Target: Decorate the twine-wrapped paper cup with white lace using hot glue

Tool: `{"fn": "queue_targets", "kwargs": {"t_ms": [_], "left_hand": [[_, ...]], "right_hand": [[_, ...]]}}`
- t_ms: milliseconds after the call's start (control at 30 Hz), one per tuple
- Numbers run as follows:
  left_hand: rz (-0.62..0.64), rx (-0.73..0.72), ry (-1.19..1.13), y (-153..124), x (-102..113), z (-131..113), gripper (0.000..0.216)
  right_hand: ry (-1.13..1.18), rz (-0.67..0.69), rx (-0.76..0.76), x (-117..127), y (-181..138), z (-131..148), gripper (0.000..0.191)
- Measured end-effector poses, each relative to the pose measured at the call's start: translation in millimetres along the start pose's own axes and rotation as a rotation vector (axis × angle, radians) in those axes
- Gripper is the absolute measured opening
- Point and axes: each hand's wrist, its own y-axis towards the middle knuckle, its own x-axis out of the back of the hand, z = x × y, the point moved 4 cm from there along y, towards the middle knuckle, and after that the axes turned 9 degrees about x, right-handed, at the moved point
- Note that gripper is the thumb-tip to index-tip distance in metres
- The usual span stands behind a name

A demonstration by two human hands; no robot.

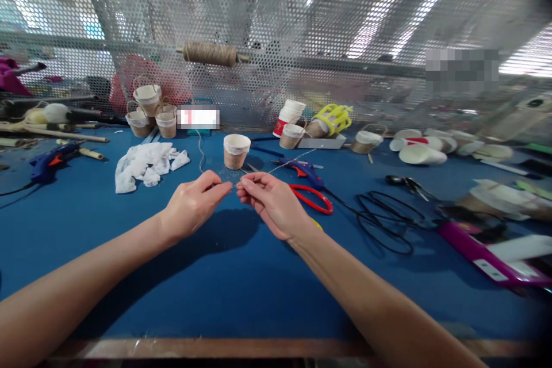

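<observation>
Both hands meet over the middle of the blue table, fingertips pinched and almost touching. My left hand [192, 204] is closed on a thin piece of twine [202, 152], whose loose part runs up behind the fingers. From my closed right hand [276, 201] another length of the twine [293, 160] slants up to the right. Just beyond the fingertips stands a small cup [236, 160] wrapped in brown burlap with a white cloth rim and no visible handle. Scissors with red handles [317, 200] lie partly hidden under my right hand.
White cloth scraps [144, 164] lie left; burlap cups with twine handles [148, 100] are stacked behind. A twine spool [209, 53] hangs on the mesh. Blue glue guns [308, 172] [49, 164], a black cable [383, 218], paper cups [422, 154] and a purple power strip [474, 253] lie around.
</observation>
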Motion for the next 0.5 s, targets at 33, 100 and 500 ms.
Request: {"fn": "queue_targets", "kwargs": {"t_ms": [33,100,500], "left_hand": [[0.001,-0.019,0.020,-0.6,-0.3,-0.2,0.025],[0.008,-0.019,0.023,-1.7,-1.5,0.4,0.026],[0.405,0.813,-0.837,2.2,-16.8,15.4,0.014]], "right_hand": [[-0.006,0.007,-0.003,0.0,0.3,-0.5,0.012],[-0.056,0.015,0.015,0.6,0.9,-0.6,0.014],[-0.261,0.028,0.250,0.2,-3.8,9.9,0.013]]}}
